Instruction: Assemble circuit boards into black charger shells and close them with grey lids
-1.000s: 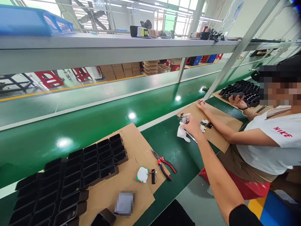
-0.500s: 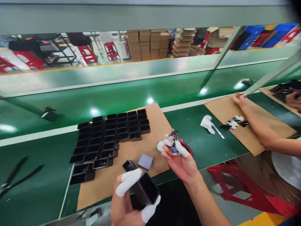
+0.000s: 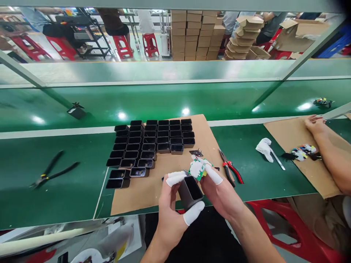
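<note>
My left hand (image 3: 175, 208), with white finger cots, grips a black open-topped plastic case (image 3: 189, 193), its hollow mouth tilted up toward me. Just above that mouth, my right hand (image 3: 223, 190) pinches a green circuit board (image 3: 197, 168) covered with white compound. The board is close to the case's rim; whether they touch I cannot tell. A dark plug part with prongs (image 3: 196, 152) shows just beyond the board, joined by thin wires. Several black cases (image 3: 149, 146) stand in rows on a cardboard sheet (image 3: 161, 193) beyond my hands.
Red-handled pliers (image 3: 230, 170) lie right of the cardboard, black-handled cutters (image 3: 53, 170) far left. A white cloth-like piece with a stick (image 3: 267, 149) rests on the green bench (image 3: 246, 135). At right, a co-worker's arm (image 3: 329, 157) reaches over another cardboard sheet (image 3: 290, 128) holding small parts.
My left hand has brought the case up and right, beside the board in my right hand. The board now shows its white-covered side. The view has shifted, with the bench appearing more level.
</note>
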Motion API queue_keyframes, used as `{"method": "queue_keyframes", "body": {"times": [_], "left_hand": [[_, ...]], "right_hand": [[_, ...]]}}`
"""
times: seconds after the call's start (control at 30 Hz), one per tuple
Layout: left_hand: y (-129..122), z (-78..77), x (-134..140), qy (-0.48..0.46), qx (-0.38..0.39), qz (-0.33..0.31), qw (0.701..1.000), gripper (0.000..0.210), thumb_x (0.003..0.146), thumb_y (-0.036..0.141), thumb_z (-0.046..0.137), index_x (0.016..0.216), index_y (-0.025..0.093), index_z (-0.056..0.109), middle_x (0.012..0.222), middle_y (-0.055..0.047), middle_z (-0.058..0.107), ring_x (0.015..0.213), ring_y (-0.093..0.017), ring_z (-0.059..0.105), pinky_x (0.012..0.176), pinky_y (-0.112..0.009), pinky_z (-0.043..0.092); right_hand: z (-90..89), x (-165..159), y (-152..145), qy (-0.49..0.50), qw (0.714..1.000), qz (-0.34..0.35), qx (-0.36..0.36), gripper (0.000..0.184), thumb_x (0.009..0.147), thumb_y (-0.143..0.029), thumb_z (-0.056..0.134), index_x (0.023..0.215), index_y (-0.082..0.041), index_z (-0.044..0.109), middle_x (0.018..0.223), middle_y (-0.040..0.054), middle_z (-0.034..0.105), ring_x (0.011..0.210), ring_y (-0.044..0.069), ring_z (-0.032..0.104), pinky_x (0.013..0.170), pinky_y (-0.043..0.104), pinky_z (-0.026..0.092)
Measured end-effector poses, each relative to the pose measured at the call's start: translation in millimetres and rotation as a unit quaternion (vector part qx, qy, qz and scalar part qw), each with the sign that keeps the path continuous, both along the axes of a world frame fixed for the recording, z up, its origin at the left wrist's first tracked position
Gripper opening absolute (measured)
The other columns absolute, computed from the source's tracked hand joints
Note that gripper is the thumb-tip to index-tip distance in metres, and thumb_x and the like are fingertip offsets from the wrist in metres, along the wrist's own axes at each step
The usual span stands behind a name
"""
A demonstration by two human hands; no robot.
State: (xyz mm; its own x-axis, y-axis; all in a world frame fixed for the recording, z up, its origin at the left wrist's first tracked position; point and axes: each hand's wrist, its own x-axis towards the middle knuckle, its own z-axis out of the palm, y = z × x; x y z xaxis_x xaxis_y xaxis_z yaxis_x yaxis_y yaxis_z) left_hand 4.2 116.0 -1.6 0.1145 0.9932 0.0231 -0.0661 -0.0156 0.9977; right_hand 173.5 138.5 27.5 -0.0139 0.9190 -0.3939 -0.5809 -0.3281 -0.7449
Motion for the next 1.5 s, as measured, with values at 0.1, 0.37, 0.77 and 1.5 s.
{"method": "queue_keyframes", "body": {"times": [0.1, 0.37, 0.77, 1.5], "left_hand": [[0.2, -5.1, -2.3, -0.076, 0.010, -0.024, 0.997, 0.073, 0.073, 0.031, 0.104, 0.138, 0.031, 0.069, 0.157, -0.012, 0.064, 0.148, -0.037, 0.065, 0.125, -0.051, 0.056], [-7.2, -13.2, 2.8, -0.204, 0.048, -0.018, 0.978, 0.078, 0.062, 0.030, 0.111, 0.132, 0.032, 0.075, 0.133, -0.008, 0.082, 0.128, -0.034, 0.079, 0.109, -0.044, 0.068], [-20.3, -2.9, -9.4, -0.224, -0.041, 0.007, 0.974, 0.070, 0.063, 0.036, 0.108, 0.127, 0.029, 0.078, 0.122, -0.006, 0.084, 0.116, -0.031, 0.082, 0.101, -0.038, 0.068], [-19.3, -2.3, -2.6, -0.232, -0.106, -0.027, 0.967, 0.069, 0.067, 0.040, 0.103, 0.130, 0.028, 0.076, 0.136, -0.011, 0.081, 0.135, -0.040, 0.074, 0.119, -0.054, 0.059]], "right_hand": [[-0.9, -2.3, -7.8, -0.075, 0.997, -0.015, 0.008, 0.038, 0.096, -0.057, 0.083, 0.118, -0.027, 0.075, 0.119, 0.0046, 0.081, 0.109, 0.023, 0.074, 0.099, 0.034, 0.060], [3.9, -2.2, -19.7, -0.303, 0.946, -0.008, 0.114, 0.030, 0.103, -0.046, 0.078, 0.124, -0.030, 0.065, 0.101, 0.0020, 0.079, 0.084, 0.021, 0.075, 0.078, 0.034, 0.064], [-2.1, 24.5, -37.4, -0.350, 0.904, 0.165, 0.185, 0.066, 0.104, -0.034, 0.077, 0.164, -0.037, 0.050, 0.129, 0.0043, 0.075, 0.112, 0.023, 0.073, 0.104, 0.039, 0.060], [-14.0, 26.3, -39.0, -0.359, 0.903, 0.050, 0.231, 0.038, 0.099, -0.028, 0.085, 0.133, -0.037, 0.072, 0.127, 0.0040, 0.079, 0.118, 0.025, 0.077, 0.112, 0.046, 0.062]]}}
